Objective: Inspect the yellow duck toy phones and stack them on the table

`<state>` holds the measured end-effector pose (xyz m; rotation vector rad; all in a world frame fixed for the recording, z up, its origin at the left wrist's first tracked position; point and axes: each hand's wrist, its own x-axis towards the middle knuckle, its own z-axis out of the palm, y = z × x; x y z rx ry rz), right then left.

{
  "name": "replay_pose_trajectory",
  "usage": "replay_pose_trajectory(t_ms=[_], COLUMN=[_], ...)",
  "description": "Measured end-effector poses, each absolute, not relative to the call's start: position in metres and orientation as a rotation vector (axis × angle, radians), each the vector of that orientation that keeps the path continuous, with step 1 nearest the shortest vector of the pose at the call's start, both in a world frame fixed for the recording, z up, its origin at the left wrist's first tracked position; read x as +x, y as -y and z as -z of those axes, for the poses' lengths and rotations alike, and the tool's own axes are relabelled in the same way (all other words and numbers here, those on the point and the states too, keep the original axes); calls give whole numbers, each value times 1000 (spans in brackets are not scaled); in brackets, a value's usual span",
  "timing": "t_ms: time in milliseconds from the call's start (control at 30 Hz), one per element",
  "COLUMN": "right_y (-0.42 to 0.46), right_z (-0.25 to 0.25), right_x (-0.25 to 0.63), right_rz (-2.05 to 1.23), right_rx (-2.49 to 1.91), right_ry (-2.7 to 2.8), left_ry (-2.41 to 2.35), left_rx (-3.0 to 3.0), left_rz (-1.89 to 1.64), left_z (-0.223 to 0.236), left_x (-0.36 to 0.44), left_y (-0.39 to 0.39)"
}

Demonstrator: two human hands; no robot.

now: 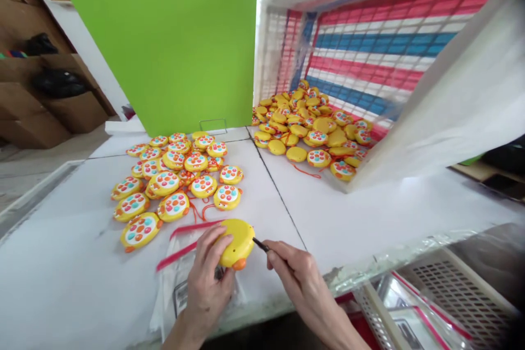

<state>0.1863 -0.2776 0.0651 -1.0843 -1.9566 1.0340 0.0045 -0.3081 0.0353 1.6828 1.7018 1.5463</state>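
head view: your left hand (207, 279) is closed around a yellow plastic toy (238, 241), fingers curled on its near edge and thumb on top, and it holds the toy up just above a clear plastic zip bag (172, 306) with red strips. your right hand (303, 284) is pinched closed on a slim dark tool (261, 244), its tip at the toy's right edge; the fingers hide the rest of the tool. the toy looks light, stiff and hollow, and its smooth, rounded shell could slip, so your surest hold is probably around the rim, clear of the orange nub (239, 264). beyond your hands, a pile of matching toys (176, 180) lies on the white table top (69, 262), with thin orange cords (200, 210) trailing among them. further right, a larger heap of toys (303, 126) sits against a red, white and blue striped sheet (369, 49). a white plastic crate (463, 290) sits below the table edge at lower right, and a green board (164, 38) stands behind the pile.
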Motion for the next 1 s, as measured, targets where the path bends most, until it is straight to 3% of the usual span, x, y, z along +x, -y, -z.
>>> replay_pose_trajectory(t_ms=[600,1000], right_y=[289,295], right_z=[-71,-79], right_x=[157,141], right_rz=[-1068,-873], right_rx=[-1121,-964], right_ry=[1809,1846], left_ry=[-1810,-1750], left_rx=[2157,2143], left_rz=[-1684,-1757], left_z=[-18,-21], left_x=[-13,-11], left_y=[314,316])
